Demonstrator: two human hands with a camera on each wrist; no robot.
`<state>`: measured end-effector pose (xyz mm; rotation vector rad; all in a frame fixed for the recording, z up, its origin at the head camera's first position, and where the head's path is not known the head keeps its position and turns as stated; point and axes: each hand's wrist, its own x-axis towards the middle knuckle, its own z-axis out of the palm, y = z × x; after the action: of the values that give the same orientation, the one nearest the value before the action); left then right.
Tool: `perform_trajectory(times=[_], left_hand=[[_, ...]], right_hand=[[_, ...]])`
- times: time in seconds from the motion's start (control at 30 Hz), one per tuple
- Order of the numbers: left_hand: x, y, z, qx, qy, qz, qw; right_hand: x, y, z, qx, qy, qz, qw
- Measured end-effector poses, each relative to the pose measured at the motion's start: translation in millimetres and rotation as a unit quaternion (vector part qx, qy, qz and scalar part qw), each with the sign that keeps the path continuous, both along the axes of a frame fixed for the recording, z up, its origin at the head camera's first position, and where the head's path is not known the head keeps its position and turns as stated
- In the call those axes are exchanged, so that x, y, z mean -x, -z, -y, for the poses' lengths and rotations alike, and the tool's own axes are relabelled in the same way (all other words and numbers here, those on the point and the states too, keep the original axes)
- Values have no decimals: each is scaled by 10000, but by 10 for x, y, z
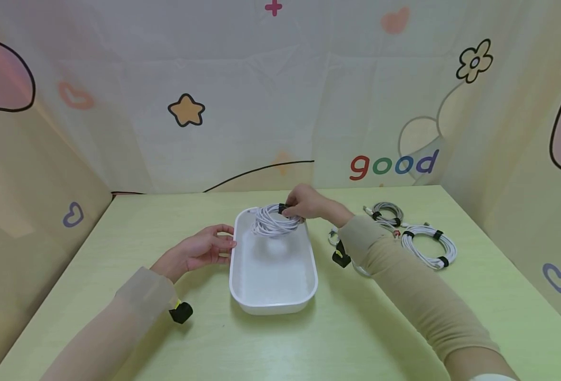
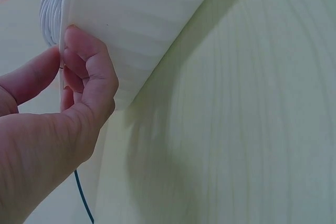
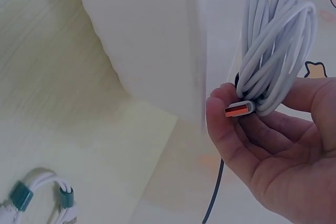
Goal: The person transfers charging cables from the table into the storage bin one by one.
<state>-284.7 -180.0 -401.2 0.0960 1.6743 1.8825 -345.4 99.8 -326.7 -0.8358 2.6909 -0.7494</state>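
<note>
A coiled white USB cable [image 1: 272,225] hangs over the far end of a white plastic tray [image 1: 274,308]. My right hand [image 1: 310,202] grips the coil near its black strap. In the right wrist view, fingers and thumb close round the bundle, and a USB plug [image 3: 239,110] with an orange inside sticks out beside the fingertips. On the tray's left side, my left hand [image 1: 203,250] pinches the rim, thumb at the edge and curled fingers against the outer wall, as the left wrist view shows. The coil [image 2: 51,11] appears beyond the rim there.
Right of the tray lie more coiled cables: a grey one [image 1: 396,207] at the back and a larger white one [image 1: 448,246] with black straps. Another cable is partly hidden by my right forearm. A printed curtain [image 1: 242,79] surrounds the table [image 1: 180,354] at the back and sides.
</note>
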Motion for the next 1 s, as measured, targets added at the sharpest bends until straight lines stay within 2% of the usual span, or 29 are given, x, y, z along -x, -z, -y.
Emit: perform_trajectory(times=[0.3, 0.63, 1.0], left_hand=[[-7, 11, -1, 55, 27, 3, 10000], [-4, 6, -6, -34, 87, -21, 10000], [-22, -44, -10, -92, 78, 29, 9999]], right_hand=[[3, 110, 121, -27, -231, 9, 9997], [1, 159, 234, -486, 11, 37, 9988], [-21, 224, 343, -1180, 99, -419, 9921]])
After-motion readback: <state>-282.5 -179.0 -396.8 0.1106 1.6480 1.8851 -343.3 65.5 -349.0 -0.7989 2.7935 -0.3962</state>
